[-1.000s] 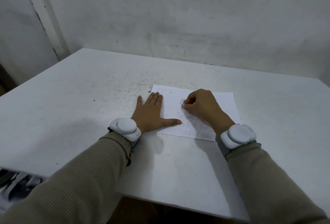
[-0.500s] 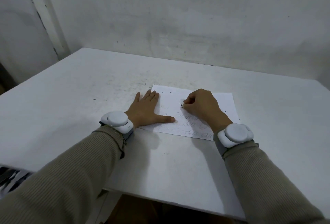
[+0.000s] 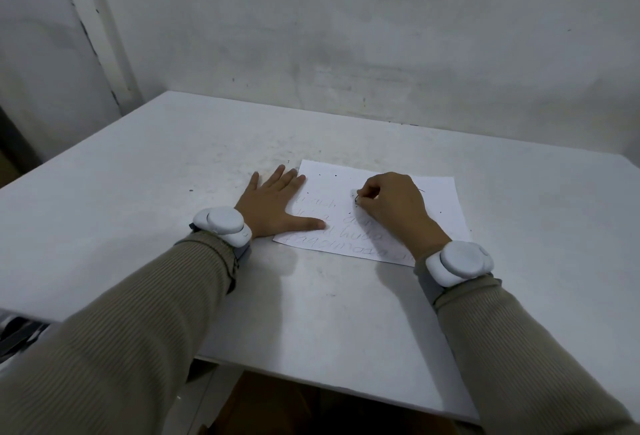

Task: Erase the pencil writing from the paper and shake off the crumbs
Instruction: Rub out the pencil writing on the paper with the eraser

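Left hand (image 3: 273, 207) lies spread flat, palm down, thumb and fingertips over the left edge of the white sheet of paper (image 3: 377, 192) — likely pinning it against rubbing. Right hand (image 3: 393, 204) is curled, fingertips pinching something small and dark, probably an eraser, at the faint pencil lines. Paper rests on the scuffed white surface (image 3: 138, 199); dark crumbs (image 3: 335, 176) dot it.

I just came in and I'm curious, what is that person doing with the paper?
A person is rubbing pencil writing off a sheet of paper on a white table. The left hand lies flat on the paper's edge, holding it down. The right hand is closed around something small, probably an eraser, pressed to the page. Several written lines remain, and dark crumbs dot the sheet.
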Motion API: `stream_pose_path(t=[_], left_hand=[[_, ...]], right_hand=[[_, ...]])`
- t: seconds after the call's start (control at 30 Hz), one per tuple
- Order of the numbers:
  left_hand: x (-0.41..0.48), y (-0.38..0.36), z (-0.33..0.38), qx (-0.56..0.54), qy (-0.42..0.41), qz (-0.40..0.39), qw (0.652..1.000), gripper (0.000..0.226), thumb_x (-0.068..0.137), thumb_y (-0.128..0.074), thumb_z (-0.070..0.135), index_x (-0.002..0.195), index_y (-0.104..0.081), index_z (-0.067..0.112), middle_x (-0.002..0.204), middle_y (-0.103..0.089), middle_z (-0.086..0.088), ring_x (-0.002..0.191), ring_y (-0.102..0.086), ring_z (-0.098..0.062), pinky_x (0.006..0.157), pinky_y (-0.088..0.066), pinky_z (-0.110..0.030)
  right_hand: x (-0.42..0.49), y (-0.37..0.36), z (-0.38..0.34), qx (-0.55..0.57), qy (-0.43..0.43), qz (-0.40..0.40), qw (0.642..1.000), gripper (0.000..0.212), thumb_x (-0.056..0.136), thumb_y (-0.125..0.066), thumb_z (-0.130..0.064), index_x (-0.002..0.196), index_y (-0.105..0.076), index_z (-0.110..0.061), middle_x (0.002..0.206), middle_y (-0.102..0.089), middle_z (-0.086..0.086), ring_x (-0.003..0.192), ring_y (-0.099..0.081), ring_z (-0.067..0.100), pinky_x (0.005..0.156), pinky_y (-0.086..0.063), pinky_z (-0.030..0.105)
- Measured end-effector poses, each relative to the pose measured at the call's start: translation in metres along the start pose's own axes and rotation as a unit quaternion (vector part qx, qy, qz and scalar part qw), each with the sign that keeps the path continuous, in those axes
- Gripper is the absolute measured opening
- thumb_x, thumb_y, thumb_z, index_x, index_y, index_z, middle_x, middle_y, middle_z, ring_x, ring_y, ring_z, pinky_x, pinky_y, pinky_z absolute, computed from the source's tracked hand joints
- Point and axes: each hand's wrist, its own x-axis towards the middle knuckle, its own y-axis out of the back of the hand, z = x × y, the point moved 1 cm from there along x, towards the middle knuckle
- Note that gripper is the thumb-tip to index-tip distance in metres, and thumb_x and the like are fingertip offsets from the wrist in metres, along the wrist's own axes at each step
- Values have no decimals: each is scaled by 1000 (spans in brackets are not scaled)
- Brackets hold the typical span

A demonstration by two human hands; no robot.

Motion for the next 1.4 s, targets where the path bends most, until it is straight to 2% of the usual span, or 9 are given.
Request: stream_pose_path(t=[0.17, 0.33, 0.47, 0.53, 0.67, 0.83, 1.07, 1.27, 1.4], left_hand=[[3, -2, -3, 9, -2, -1, 1000, 129, 55, -19, 102, 157, -1, 25, 166, 4, 7, 152, 7, -12, 121, 4, -54], [2, -1, -2, 4, 4, -5, 1000, 134, 50, -16, 103, 158, 0, 25, 165, 5, 8, 151, 8, -11, 121, 5, -53], [1, -1, 0, 4, 7, -11, 1000, 135, 49, -17, 102, 158, 1, 25, 165, 7, 8, 151, 9, -10, 121, 6, -53], [2, -1, -1, 3, 5, -12, 1000, 134, 50, -18, 102, 158, 1, 25, 165, 7, 8, 151, 10, -10, 120, 6, -53], [3, -2, -2, 0, 2, -13, 1000, 133, 51, -18, 102, 158, 1, 25, 165, 7, 8, 151, 10, -10, 120, 7, -54], [3, 0, -1, 6, 2, -13, 1000, 136, 48, -15, 103, 157, 1, 24, 165, 6, 7, 151, 9, -11, 120, 6, -54], [2, 0, 0, 9, 2, -15, 1000, 129, 55, -22, 100, 157, 1, 24, 165, 7, 7, 151, 9, -11, 120, 6, -54], [2, 0, -1, 8, 2, -10, 1000, 134, 49, -16, 102, 158, 0, 25, 165, 7, 7, 151, 9, -11, 120, 5, -55], [2, -2, -1, 1, 2, -10, 1000, 131, 53, -20, 102, 158, 0, 26, 165, 7, 8, 151, 9, -11, 120, 6, -54]], right_hand=[[6, -6, -19, 57, 38, -4, 998, 10, 79, -72, -21, 88, -73, -21, 84, -72, -7, 86, -63, 10, 78, -50, 28], [6, -11, -25, 57, 45, -19, 997, 7, 77, -67, -14, 73, -73, -14, 80, -73, -4, 79, -64, 14, 76, -53, 31], [-1, -1, -26, 65, 52, -96, 992, 6, 75, -70, -13, 70, -73, -14, 71, -69, -12, 59, -56, -7, 61, -46, 16], [2, 1, -22, 56, 47, -84, 994, 6, 75, -71, -16, 69, -72, -15, 72, -69, -12, 61, -57, -4, 62, -46, 19], [10, -1, -18, 5, 37, -25, 999, 6, 78, -68, -16, 75, -72, -13, 81, -70, -5, 81, -62, 15, 74, -53, 32], [-2, 0, -23, 38, 65, -83, 994, 7, 76, -69, -12, 71, -72, -16, 74, -70, -9, 60, -54, 0, 63, -45, 20], [5, -1, -16, 20, 52, -26, 998, 7, 77, -67, -14, 72, -70, -12, 77, -71, -5, 79, -64, 16, 75, -53, 34], [-3, 4, -20, 33, 65, -82, 994, 8, 75, -69, -13, 67, -71, -16, 72, -69, -9, 66, -58, 4, 67, -50, 25], [6, 1, -13, 6, 43, -32, 999, 6, 77, -66, -14, 74, -71, -12, 79, -71, -4, 78, -63, 15, 72, -52, 31]])
